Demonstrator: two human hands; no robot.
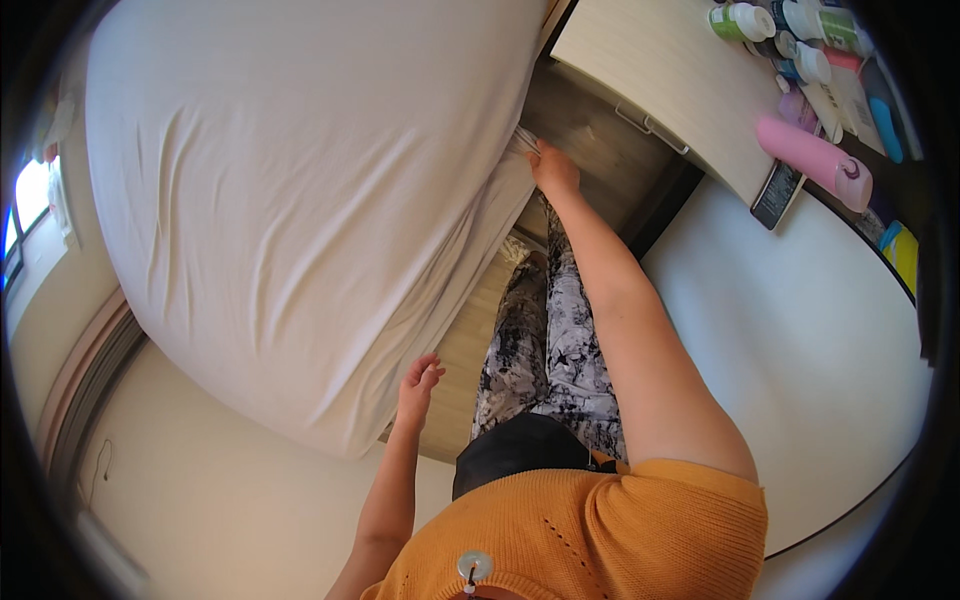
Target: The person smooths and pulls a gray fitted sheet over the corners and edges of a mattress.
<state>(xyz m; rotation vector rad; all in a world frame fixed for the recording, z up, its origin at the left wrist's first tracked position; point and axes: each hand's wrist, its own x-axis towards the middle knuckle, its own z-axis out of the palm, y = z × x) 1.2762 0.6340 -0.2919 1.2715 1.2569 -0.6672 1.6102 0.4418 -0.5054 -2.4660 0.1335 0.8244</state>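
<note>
A pale fitted sheet (300,210) covers the mattress in front of me, with long creases running across it. My right hand (556,169) is closed on a gathered part of the sheet's edge along the mattress's right side. Folds in the cloth run from that grip down towards the near corner. Beside this near corner, my left hand (420,382) hovers with its fingers loosely curled. Nothing shows in it, and whether a fingertip brushes the cloth is unclear.
To the right stands a pale cabinet (660,75) with metal handles. Bottles, tubes, a pink flask (814,161) and a phone (778,195) lie on and beside it. A white panel (787,360) is by my right arm. A window (31,199) is far left.
</note>
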